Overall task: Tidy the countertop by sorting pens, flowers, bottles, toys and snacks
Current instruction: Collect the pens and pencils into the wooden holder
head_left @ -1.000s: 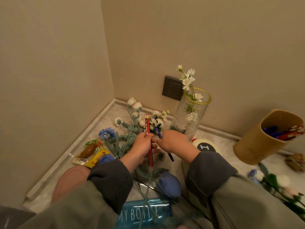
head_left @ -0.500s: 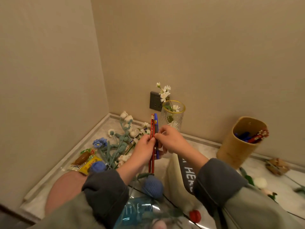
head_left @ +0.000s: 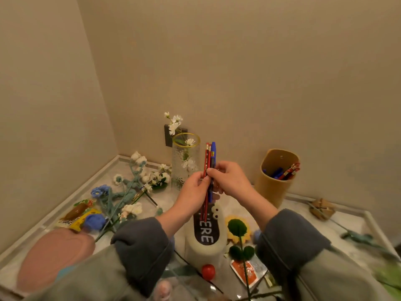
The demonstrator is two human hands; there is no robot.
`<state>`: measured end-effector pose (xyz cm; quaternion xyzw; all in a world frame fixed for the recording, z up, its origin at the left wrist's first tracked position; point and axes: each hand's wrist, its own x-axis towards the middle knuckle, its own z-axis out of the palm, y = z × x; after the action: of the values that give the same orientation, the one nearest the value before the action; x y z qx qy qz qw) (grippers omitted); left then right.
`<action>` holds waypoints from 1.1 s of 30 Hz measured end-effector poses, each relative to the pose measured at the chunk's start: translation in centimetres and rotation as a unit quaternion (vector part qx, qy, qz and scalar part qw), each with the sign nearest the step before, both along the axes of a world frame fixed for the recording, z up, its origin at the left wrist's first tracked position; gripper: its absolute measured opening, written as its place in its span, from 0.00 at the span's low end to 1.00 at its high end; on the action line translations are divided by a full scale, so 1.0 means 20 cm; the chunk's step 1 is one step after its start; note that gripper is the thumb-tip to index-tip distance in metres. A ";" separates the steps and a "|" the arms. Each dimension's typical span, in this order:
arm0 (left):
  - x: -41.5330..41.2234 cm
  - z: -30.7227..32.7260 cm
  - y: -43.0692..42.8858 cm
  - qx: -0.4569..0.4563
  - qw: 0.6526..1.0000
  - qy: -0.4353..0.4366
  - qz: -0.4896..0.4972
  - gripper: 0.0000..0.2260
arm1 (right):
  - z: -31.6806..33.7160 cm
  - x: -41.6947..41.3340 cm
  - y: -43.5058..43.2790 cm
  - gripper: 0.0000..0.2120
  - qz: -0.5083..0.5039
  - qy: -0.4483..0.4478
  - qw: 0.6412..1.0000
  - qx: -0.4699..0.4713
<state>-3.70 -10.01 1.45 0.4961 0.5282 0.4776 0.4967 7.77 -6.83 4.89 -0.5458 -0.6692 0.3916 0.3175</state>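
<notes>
Both hands hold a small bundle of pens (head_left: 208,161), red pencils and a blue pen, upright above the counter's middle. My left hand (head_left: 193,192) grips the lower part; my right hand (head_left: 227,181) pinches them from the right. A tan pen holder (head_left: 271,187) with blue and red pens stands against the back wall to the right. A glass vase (head_left: 184,164) with white flowers stands behind the hands. Knitted flowers (head_left: 123,192) lie scattered at the left. Snack packets (head_left: 78,216) lie by the left wall.
A cream plush toy (head_left: 206,246) with black lettering lies below the hands. A sunflower (head_left: 237,230), an orange packet (head_left: 247,272), and a pink oval object (head_left: 52,257) sit near the front. A brown toy (head_left: 322,210) rests at the back right. Walls close the corner.
The blue pen joined the red pencils in one bundle, and both hands lifted it up and to the right, away from the flowers. The view tilted upward.
</notes>
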 end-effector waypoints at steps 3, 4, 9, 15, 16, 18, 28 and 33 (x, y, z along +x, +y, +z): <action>0.15 0.03 0.04 0.022 0.999 0.021 -0.018 0.11 | 0.04 0.16 -0.01 0.06 -0.023 0.001 0.999 0.027; 0.20 0.04 0.06 0.030 0.999 0.023 -0.024 0.10 | 0.05 0.22 -0.01 0.06 -0.030 0.005 0.999 0.037; 0.44 0.13 0.15 0.094 0.993 0.048 -0.043 0.07 | 0.11 0.49 0.02 0.05 -0.076 -0.020 0.990 0.119; 0.67 0.20 0.38 0.159 0.982 0.103 -0.028 0.11 | 0.20 0.72 0.14 0.02 -0.110 0.001 0.978 0.177; 0.69 0.21 0.42 0.173 0.977 0.125 -0.026 0.10 | 0.20 0.75 0.16 0.02 -0.116 0.000 0.976 0.184; 0.73 0.22 0.47 0.191 0.967 0.166 -0.016 0.09 | 0.19 0.79 0.21 0.03 -0.131 -0.005 0.974 0.186; 0.76 -0.01 0.63 0.175 0.926 0.336 -0.015 0.14 | 0.00 0.88 0.35 0.08 -0.140 -0.074 0.985 0.070; 0.68 -0.01 0.59 0.160 0.951 0.264 -0.029 0.18 | -0.02 0.86 0.33 0.15 -0.164 -0.093 0.976 0.112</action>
<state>9.99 1.71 1.34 0.6927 0.5423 0.3931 0.2676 24.97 -0.13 4.58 -0.6434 -0.6366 0.2037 0.3731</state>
